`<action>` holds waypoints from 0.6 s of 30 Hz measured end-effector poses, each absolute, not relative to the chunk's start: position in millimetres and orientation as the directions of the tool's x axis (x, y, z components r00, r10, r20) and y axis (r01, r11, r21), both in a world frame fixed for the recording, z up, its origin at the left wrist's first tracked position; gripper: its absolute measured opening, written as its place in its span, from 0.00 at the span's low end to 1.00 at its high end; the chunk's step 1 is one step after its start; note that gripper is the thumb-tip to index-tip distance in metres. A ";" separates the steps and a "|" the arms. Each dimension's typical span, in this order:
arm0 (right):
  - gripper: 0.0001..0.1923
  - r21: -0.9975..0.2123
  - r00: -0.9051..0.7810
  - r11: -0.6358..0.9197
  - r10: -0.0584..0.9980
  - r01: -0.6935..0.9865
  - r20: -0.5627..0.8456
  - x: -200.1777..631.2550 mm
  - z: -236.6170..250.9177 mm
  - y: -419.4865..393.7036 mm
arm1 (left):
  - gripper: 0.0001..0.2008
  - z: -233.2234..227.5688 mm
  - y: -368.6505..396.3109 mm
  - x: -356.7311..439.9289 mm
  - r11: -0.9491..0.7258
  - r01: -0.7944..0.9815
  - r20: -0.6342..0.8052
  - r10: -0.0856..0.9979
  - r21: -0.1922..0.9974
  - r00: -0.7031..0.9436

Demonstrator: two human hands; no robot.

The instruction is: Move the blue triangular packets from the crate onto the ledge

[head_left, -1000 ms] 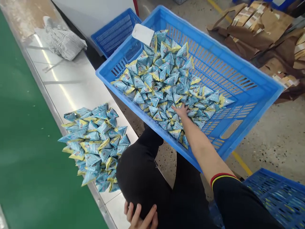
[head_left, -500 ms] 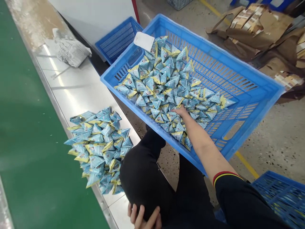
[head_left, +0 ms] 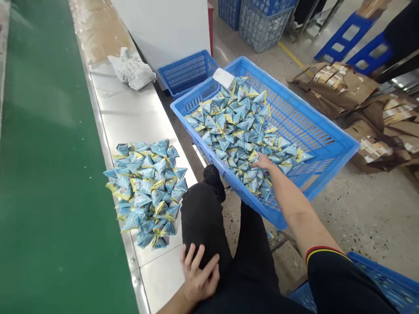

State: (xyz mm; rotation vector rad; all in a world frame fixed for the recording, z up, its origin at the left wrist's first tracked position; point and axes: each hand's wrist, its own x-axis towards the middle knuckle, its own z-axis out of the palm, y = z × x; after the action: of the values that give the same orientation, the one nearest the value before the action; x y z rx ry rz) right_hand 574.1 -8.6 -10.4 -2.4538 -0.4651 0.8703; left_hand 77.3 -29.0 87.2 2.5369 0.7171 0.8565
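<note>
The view has pulled back and up since the earlier frames, so more floor and stacked crates show, and the right hand has slid nearer the crate's near corner. At far left runs the green belt (head_left: 42, 174), and beside it the steel tabletop (head_left: 131, 117) carries a heap of blue packets (head_left: 147, 192), laid close to the belt edge, likely to keep them in easy reach. A striped cloth (head_left: 132, 72) lies further up. The left hand (head_left: 198, 274) rests flat on the thigh, fingers spread, holding nothing. To the right, the blue crate (head_left: 327, 144) sits tilted towards the person, which seems to let its packets (head_left: 238, 126) slide down to the near side. The right hand (head_left: 262, 162) lies among those packets, fingers curled into them; whether it grips one I cannot tell. Torn cardboard (head_left: 360, 100) lies far right
</note>
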 end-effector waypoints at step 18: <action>0.36 -0.842 0.624 0.238 0.769 -0.484 -0.141 318.7 195.0 -118.8 | 0.44 163.4 -58.9 118.6 0.346 -0.123 -0.156 0.674 0.930 0.722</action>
State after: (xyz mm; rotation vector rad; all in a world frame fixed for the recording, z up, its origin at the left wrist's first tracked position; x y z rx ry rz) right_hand 318.7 -118.8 195.0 -1.0080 -0.3319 0.8796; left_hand 118.6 -58.9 163.4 1.1055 0.5846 0.5568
